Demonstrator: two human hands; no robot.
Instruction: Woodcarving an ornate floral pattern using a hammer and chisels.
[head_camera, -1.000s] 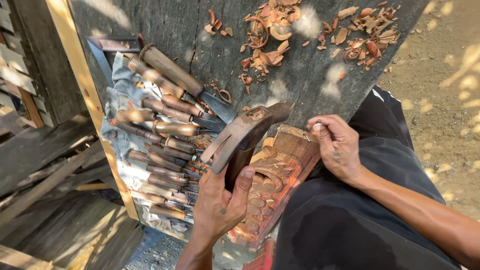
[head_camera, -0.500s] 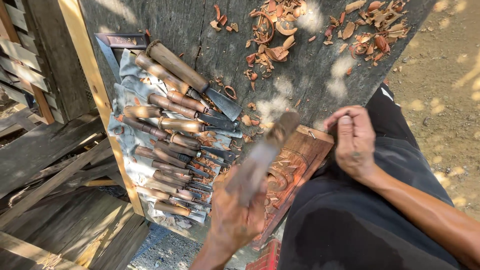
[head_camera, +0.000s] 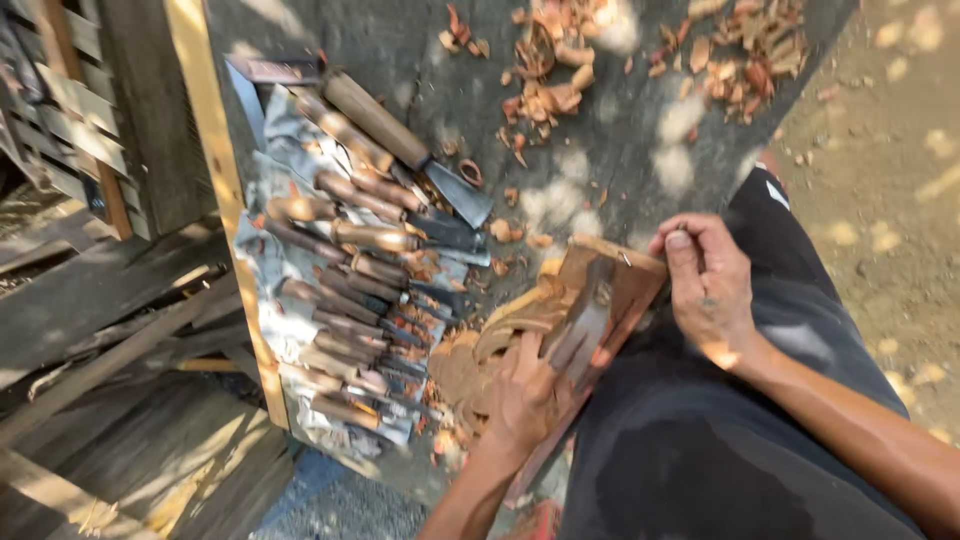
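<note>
1. Left hand (head_camera: 525, 395) lies on the near end of the reddish-brown carved wooden panel (head_camera: 610, 290). Its fingers are closed round a dark wooden mallet (head_camera: 583, 322). The mallet is blurred, so the exact hold is hard to read.
2. Right hand (head_camera: 708, 285) sits at the far right edge of the panel with its fingers curled. It may be pinching a thin tool, but I cannot tell what, if anything, is inside the grip.
3. The panel rests slantwise on the person's lap, over dark trousers (head_camera: 740, 450). Its far corner reaches over the grey, weathered tabletop (head_camera: 600, 180).
4. Left of the panel, a row of wooden-handled chisels (head_camera: 370, 290) lies on a pale, creased cloth (head_camera: 275, 240). The blades point right, toward the panel.
5. Curled orange-brown wood shavings (head_camera: 650, 50) are heaped at the far side of the tabletop.
6. Risks, as a judgement:
   - The panel is steadied only by lap and hands, so a skewed blow could make it slip or twist.
   - The right-hand fingers sit close to the mallet's path, and a miss could strike them.
   - The bare blades lie near the left forearm, so a careless reach could cut it.
</note>
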